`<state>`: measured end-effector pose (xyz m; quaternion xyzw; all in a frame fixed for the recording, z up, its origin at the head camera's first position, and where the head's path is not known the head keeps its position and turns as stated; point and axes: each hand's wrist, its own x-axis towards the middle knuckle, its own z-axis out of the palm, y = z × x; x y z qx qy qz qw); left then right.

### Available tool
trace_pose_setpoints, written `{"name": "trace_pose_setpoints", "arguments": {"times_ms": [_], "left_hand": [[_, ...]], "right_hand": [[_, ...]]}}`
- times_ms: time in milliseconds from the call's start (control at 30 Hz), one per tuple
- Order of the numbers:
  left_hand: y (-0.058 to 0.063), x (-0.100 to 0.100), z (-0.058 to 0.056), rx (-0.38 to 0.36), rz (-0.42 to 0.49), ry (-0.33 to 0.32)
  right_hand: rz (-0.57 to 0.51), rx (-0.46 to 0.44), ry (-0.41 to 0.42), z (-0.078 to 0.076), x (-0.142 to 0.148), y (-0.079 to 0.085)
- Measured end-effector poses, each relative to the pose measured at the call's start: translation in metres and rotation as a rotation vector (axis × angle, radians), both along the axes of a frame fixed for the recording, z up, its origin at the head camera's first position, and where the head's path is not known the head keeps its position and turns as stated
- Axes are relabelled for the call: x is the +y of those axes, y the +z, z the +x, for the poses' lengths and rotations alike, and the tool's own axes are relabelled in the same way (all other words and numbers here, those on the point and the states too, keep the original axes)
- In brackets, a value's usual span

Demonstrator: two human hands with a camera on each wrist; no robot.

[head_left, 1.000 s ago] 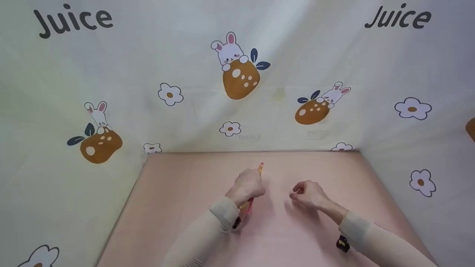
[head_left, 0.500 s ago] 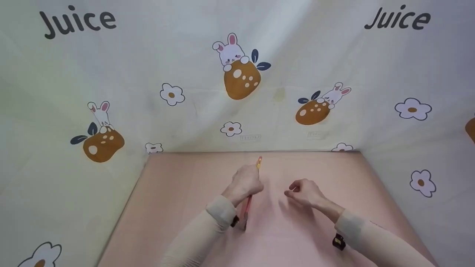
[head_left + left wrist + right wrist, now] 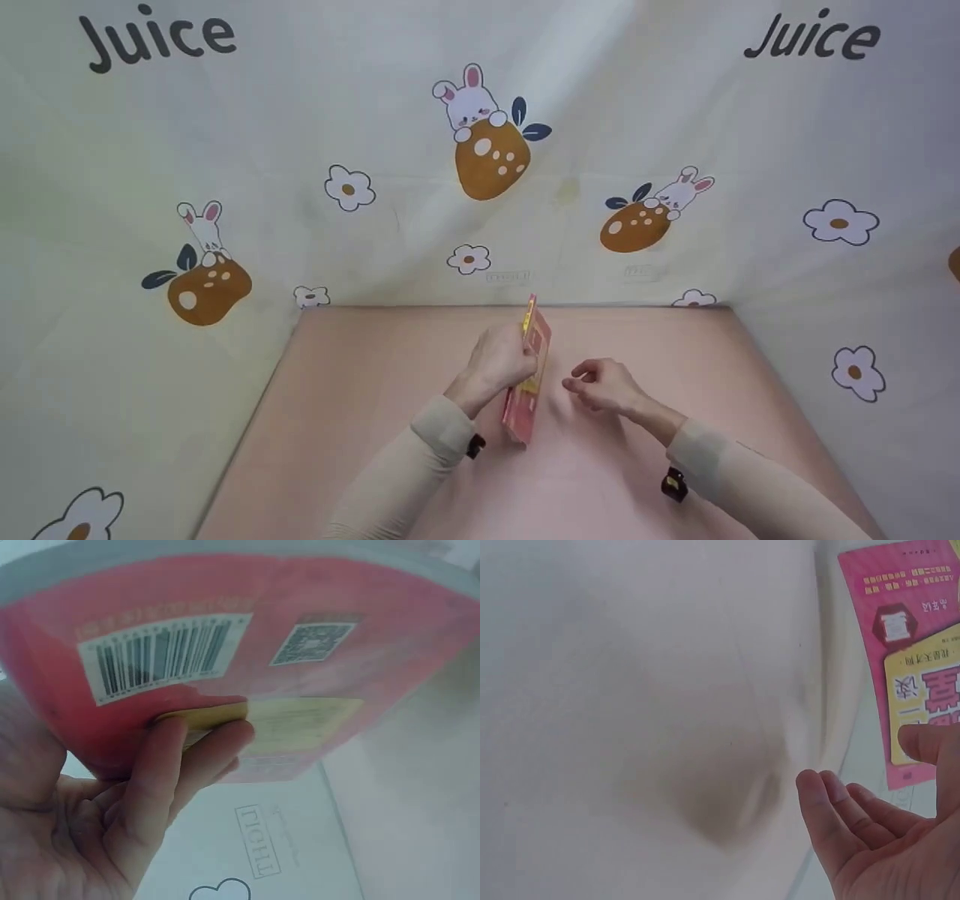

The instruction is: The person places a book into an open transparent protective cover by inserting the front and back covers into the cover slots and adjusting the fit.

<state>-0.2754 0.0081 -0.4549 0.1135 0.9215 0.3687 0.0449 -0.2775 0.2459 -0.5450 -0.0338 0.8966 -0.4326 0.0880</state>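
My left hand (image 3: 499, 358) grips a thin pink and yellow book (image 3: 519, 416), which stands nearly edge-on above the table. In the left wrist view the book's pink back (image 3: 259, 675) carries a barcode and a QR code, and the fingers (image 3: 157, 772) press against it. The right wrist view shows part of its front cover (image 3: 889, 585), printed with large characters. My right hand (image 3: 606, 386) hovers to the right of the book with loosely bent fingers. It holds nothing, and a gap separates it from the book.
A pink table surface (image 3: 360, 360) lies under both hands. Pale cloth walls (image 3: 397, 240) with printed rabbits, fruit and flowers rise at the back and on both sides. A small dark device (image 3: 675, 484) is attached under the right wrist.
The left hand has turned the book so its front cover shows more toward the right, and its top has risen. The right hand has shifted slightly left, closer to the book.
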Motion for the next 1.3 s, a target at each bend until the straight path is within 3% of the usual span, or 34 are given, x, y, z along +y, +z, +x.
{"name": "trace_pose_setpoints", "arguments": {"times_ms": [400,600,867,1067,1300], "left_hand": [[-0.002,0.000,-0.002,0.017,0.191,0.008],[-0.009,-0.004,-0.006,-0.042,0.331,0.007],[-0.024,-0.013,-0.014,-0.135,0.482,-0.003],[-0.032,-0.017,-0.016,-0.167,0.516,0.011],[-0.050,-0.022,-0.020,-0.233,0.555,0.051]], "right_hand": [[-0.362,-0.247,0.033,-0.010,-0.011,0.001],[-0.473,-0.303,0.023,-0.012,-0.011,0.004],[-0.491,-0.315,-0.014,-0.012,-0.012,0.007],[-0.452,-0.319,-0.007,-0.011,-0.010,0.007],[-0.400,-0.278,-0.023,-0.009,-0.006,0.003]]}}
